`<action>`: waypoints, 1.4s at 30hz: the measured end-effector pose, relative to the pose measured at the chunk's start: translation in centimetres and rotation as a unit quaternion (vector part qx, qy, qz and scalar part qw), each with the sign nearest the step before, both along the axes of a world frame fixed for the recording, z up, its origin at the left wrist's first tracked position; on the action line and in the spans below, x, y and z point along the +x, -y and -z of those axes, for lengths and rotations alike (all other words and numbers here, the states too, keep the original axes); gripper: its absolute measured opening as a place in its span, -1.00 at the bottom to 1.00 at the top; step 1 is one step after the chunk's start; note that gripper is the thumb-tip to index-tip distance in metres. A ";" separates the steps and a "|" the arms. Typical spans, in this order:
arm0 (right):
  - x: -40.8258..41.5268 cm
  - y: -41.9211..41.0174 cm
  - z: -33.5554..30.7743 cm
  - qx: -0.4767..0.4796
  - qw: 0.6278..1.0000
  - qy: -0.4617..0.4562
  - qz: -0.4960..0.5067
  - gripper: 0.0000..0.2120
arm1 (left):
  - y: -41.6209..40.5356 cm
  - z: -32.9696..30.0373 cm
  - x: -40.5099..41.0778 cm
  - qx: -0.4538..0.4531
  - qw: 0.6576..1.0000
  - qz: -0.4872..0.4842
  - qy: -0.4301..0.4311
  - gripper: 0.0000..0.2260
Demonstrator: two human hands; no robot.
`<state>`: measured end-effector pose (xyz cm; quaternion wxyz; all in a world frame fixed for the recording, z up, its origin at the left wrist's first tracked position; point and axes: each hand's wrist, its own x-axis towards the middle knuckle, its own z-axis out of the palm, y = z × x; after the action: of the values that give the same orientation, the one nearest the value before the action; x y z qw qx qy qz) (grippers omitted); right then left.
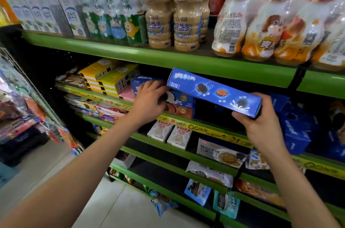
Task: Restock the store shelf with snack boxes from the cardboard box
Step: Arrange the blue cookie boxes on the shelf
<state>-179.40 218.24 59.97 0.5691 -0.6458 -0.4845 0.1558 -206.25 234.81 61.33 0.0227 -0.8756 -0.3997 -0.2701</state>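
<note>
A long blue cookie box (214,91) hangs tilted in front of the second green shelf (205,125). My right hand (261,125) grips its lower right end from below. My left hand (149,101) touches the box's upper left end and rests against a stack of blue and orange cookie boxes (182,104) standing on that shelf. A dark gap on the shelf lies behind the held box, right of the stack. The cardboard box is not in view.
Yellow boxes (110,78) and a pink box (127,94) sit left of the stack; blue multipacks (296,129) stand to the right. Drink bottles (173,17) fill the top shelf (168,58). White stick-biscuit boxes (169,133) and snack bags fill lower shelves. A hanging rack (28,112) stands left.
</note>
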 end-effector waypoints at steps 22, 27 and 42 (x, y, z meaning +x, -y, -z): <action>-4.2 -14.5 -2.0 -0.197 0.953 0.225 -0.036 -0.60 | 0.1 2.5 -0.1 0.022 0.993 0.024 0.116 -0.54; -3.9 -15.8 -2.9 -0.249 0.931 0.247 -0.101 -0.46 | -0.2 2.5 -0.2 0.028 0.993 0.025 0.111 -0.53; -2.8 -15.7 -3.3 -0.349 0.848 0.340 -0.207 -0.56 | -0.2 2.3 0.2 0.010 0.994 0.016 0.108 -0.54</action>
<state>-182.20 233.94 63.26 0.0603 -0.6992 -0.6837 0.1999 -206.01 235.02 59.05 -0.0158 -0.8474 -0.3830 -0.3675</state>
